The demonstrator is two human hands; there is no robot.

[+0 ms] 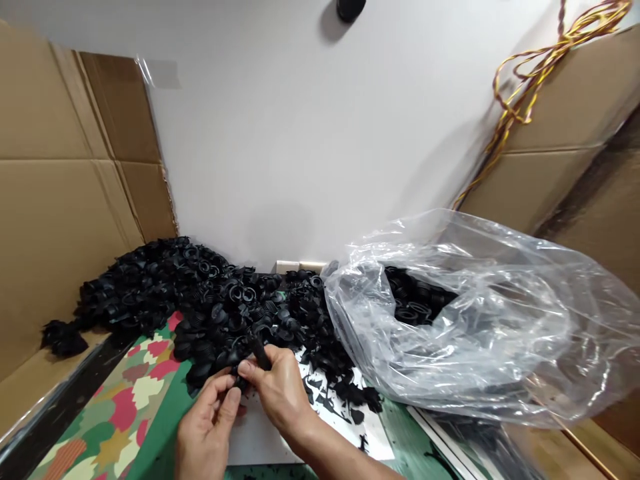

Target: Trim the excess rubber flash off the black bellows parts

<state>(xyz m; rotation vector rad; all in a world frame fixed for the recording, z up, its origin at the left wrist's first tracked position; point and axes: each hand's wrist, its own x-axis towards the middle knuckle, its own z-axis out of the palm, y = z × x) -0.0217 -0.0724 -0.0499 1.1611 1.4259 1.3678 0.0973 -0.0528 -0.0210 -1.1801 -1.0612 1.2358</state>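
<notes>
My left hand (207, 420) and my right hand (277, 393) meet at the front of a large heap of black rubber bellows boots (200, 300). Between their fingertips they pinch a small black rubber part (260, 353), partly hidden by my fingers, so its full shape does not show. The heap touches the backs of my fingers. Under and to the right of my right hand lies a white sheet (330, 410) strewn with black rubber scraps. More black boots (415, 300) sit inside a clear plastic bag (450, 327) on the right.
A green patterned mat (120, 407) covers the bench at front left, beside a dark bench edge (65, 380). Cardboard sheets (65, 200) line the left side, with more on the right (550, 153). A white wall stands behind. A twisted yellow-red wire (530, 87) hangs at upper right.
</notes>
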